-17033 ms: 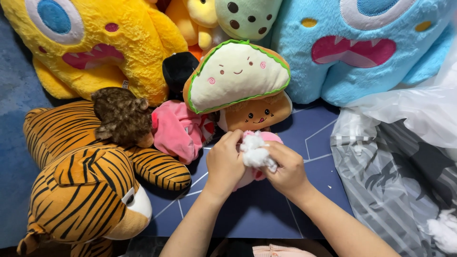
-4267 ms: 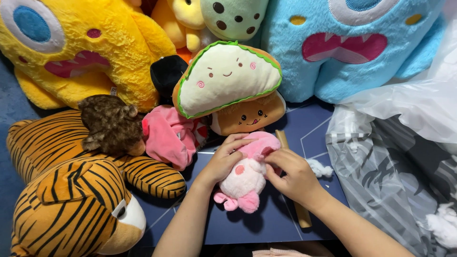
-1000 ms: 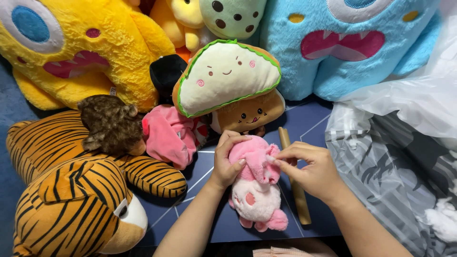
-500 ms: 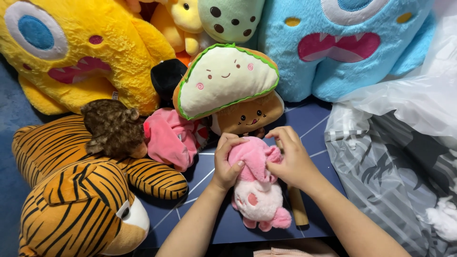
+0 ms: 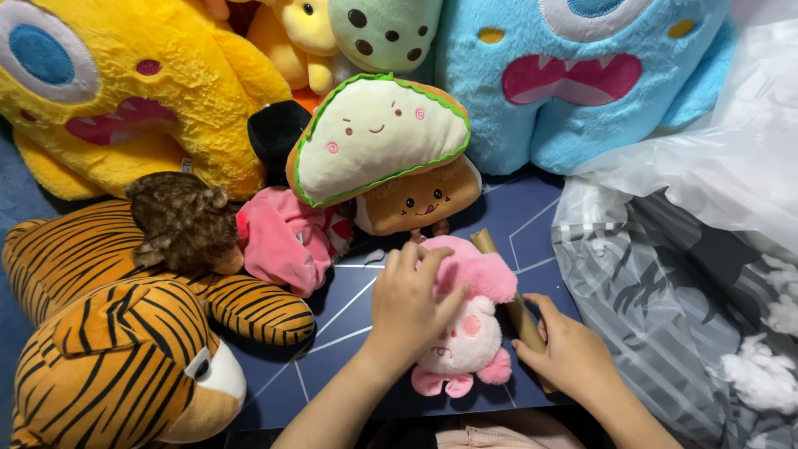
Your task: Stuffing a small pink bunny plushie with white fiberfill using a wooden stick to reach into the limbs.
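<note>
A small pink and white plush animal lies on the dark blue mat. My left hand rests on its left side, fingers curled over its pink top. My right hand sits to the right of the plush, fingers closing around a brown wooden stick that lies on the mat beside it. Just behind the pink plush stands a sandwich-shaped plush with smiling faces.
A tiger plush fills the left, with a small brown plush on it. A pink plush lies next to that. Yellow and blue monster plushes stand behind. A clear plastic bag with white stuffing sits at right.
My right hand has left the pink plush and moved down right onto the wooden stick. My left hand stays on the plush, which now lies lower on the mat.
</note>
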